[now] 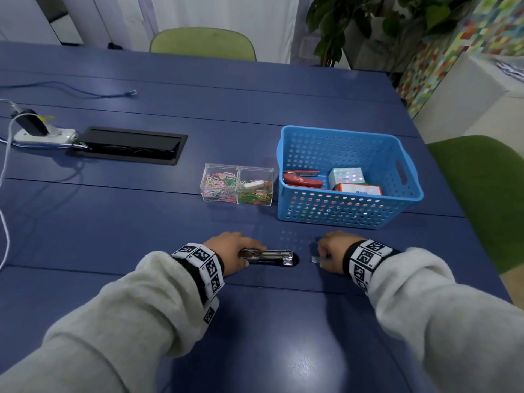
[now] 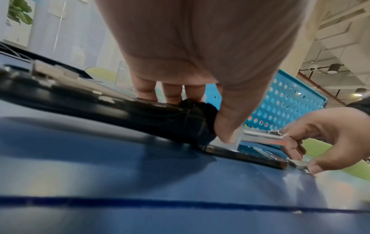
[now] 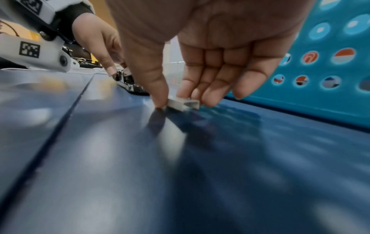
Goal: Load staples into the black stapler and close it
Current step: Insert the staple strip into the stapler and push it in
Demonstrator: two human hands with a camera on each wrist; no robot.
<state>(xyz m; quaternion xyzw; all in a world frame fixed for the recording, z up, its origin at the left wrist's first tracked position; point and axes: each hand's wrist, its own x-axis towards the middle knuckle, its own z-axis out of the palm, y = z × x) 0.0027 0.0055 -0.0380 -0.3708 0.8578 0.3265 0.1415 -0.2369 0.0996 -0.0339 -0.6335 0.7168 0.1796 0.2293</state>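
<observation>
Two hands are at work near the front of the blue table (image 1: 141, 222), and we see each busy with its own piece. Our left hand (image 1: 231, 251) grips the black stapler (image 1: 272, 258) at its rear end, thumb on the near side and fingers (image 2: 170, 93) curled over the far side, so the stapler lies flat on the table with its metal staple channel facing up and its front end pointing toward the other hand. Our right hand (image 1: 333, 252), just beside that front end but apart from it, pinches a short strip of staples (image 3: 184, 103) between the thumb and the fingertips (image 3: 188, 93), the strip touching or barely above the tabletop; we cannot tell which. Behind the right hand stands a blue perforated basket (image 1: 408, 194) holding a red stapler (image 1: 302, 178) and small boxes (image 1: 347, 177). Left of the basket sits a clear two-compartment box of coloured paper clips (image 1: 237, 184).
</observation>
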